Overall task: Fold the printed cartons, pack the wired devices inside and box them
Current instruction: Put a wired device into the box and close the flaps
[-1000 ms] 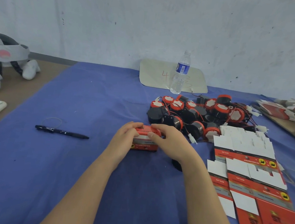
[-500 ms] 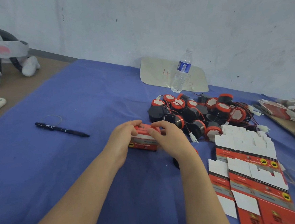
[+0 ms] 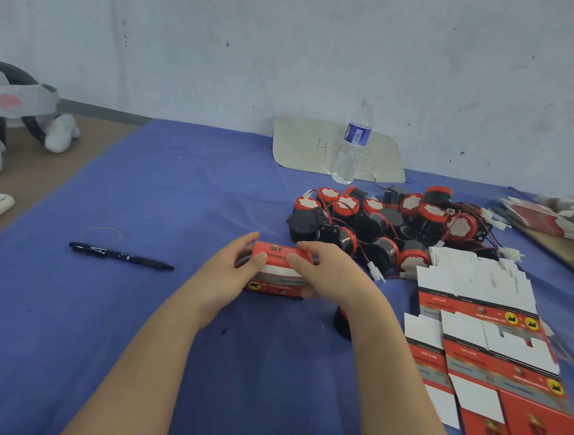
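A small red and white printed carton (image 3: pixel 276 274) sits folded on the blue cloth at the centre. My left hand (image 3: pixel 229 274) grips its left end and my right hand (image 3: pixel 329 275) grips its right end, thumbs on the top face. Behind them lies a pile of black and red wired devices (image 3: pixel 381 224) with white connectors. One black device (image 3: pixel 342 323) stands partly hidden under my right wrist. A spread of flat printed cartons (image 3: pixel 482 339) lies to the right, overlapping toward the near edge.
A black pen (image 3: pixel 121 255) lies left of the hands on the blue cloth (image 3: pixel 131 342). A water bottle (image 3: pixel 353 143) stands on a pale card (image 3: pixel 301 146) by the wall. More flat cartons (image 3: pixel 553 217) lie on a board far right. White gear (image 3: pixel 8 116) sits far left.
The carton has tilted so its red top face with lettering now shows toward me. Both hands stay on its ends with small finger shifts.
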Demonstrator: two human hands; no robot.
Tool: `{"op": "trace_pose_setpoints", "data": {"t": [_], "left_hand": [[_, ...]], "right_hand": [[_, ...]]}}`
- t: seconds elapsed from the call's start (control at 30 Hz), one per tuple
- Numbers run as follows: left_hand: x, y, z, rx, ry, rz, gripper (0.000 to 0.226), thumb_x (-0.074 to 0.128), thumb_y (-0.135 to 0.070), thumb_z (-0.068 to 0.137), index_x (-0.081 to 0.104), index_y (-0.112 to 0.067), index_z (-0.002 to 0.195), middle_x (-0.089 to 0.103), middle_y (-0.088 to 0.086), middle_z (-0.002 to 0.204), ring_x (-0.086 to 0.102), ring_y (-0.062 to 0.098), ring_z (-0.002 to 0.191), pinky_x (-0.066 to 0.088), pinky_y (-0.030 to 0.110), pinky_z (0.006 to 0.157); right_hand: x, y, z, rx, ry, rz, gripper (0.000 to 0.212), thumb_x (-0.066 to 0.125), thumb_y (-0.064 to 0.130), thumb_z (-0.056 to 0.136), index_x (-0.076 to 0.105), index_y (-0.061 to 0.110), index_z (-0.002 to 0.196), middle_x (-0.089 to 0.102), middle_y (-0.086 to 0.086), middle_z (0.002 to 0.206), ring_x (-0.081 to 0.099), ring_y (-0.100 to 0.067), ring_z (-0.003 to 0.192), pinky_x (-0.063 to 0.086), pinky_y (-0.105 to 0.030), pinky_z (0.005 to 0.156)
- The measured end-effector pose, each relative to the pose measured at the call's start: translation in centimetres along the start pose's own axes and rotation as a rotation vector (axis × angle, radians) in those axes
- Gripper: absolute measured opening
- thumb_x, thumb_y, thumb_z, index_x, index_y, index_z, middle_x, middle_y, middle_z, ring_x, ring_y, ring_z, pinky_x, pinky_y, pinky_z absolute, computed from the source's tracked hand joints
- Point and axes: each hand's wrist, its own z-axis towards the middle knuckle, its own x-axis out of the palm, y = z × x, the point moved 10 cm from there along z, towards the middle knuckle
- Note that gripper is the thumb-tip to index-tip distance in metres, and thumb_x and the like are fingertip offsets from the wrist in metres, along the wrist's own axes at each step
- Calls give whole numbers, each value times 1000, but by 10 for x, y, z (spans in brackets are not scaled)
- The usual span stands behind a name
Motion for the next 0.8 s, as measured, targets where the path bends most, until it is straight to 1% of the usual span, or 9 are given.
{"op": "trace_pose_setpoints", "data": {"t": [0.1, 0.17, 0.27, 0.43, 0.53, 0.57, 0.63, 0.7, 0.8], "left_hand": [[4, -2, -1, 34, 71, 52, 50, 58, -20, 95, 40, -37, 139, 50, -15, 134, 49, 0, 120, 41, 16, 94], [4, -3, 0, 47, 50, 52, 42, 56, -12, 95, 50, -41, 125, 56, -13, 130, 53, -1, 114, 45, 16, 90], [4, -3, 3, 26, -83, -25, 42, 46, -4, 92, 59, -41, 107, 63, -6, 120, 60, 8, 106, 48, 22, 89], [1, -1, -3, -21, -399, -232, 45, 35, 2, 88, 64, -28, 104, 64, -6, 98, 59, 8, 82, 48, 10, 59], [-8, -16, -12, 85, -564, 2, 41, 35, 1, 91, 63, -18, 113, 61, -3, 106, 55, 13, 95, 45, 20, 82], [-10, -20, -14, 119, -582, 81, 39, 38, 1, 91, 62, -18, 115, 59, -4, 106, 52, 12, 96, 42, 21, 83], [-12, -22, -12, 138, -558, 129, 38, 41, 2, 90, 60, -19, 114, 58, -5, 106, 53, 12, 97, 41, 21, 82], [-15, -19, -8, 114, -505, 60, 38, 39, 2, 90, 61, -21, 110, 61, -3, 110, 56, 11, 98, 44, 20, 83], [-20, -10, -5, 33, -476, -125, 38, 33, -3, 92, 63, -23, 105, 59, -7, 105, 54, -4, 85, 42, 9, 67]], "right_hand": [[-2, -2, 0, -1, -30, -6, 52, 51, 40, 96, 42, 20, 143, 54, -4, 132, 67, -22, 89, 54, -42, 89], [-1, -2, -2, -5, -52, -33, 51, 48, 40, 97, 42, 19, 143, 51, -4, 136, 62, -24, 103, 53, -42, 91], [0, 1, -3, -17, -76, -69, 50, 45, 40, 98, 41, 19, 143, 50, -4, 139, 60, -27, 109, 50, -42, 94], [-3, 2, -7, -4, -111, -98, 42, 47, 42, 96, 47, 22, 132, 58, -1, 122, 61, -21, 96, 51, -36, 86], [2, 2, -7, 26, -122, -50, 37, 54, 49, 90, 48, 19, 111, 56, 4, 96, 55, -13, 81, 46, -29, 66], [5, 4, -7, 25, -124, -68, 38, 54, 51, 90, 46, 18, 107, 55, 4, 92, 52, -13, 79, 42, -29, 64], [13, 8, -4, 20, -109, -89, 39, 50, 52, 91, 45, 19, 111, 56, 0, 99, 54, -20, 87, 43, -33, 71], [18, 9, -2, 24, -75, -44, 43, 49, 50, 92, 46, 22, 124, 57, -3, 115, 58, -25, 100, 49, -38, 84], [20, 9, -2, 31, -34, 32, 48, 51, 49, 92, 44, 27, 133, 54, -2, 128, 61, -26, 102, 53, -44, 87]]}}
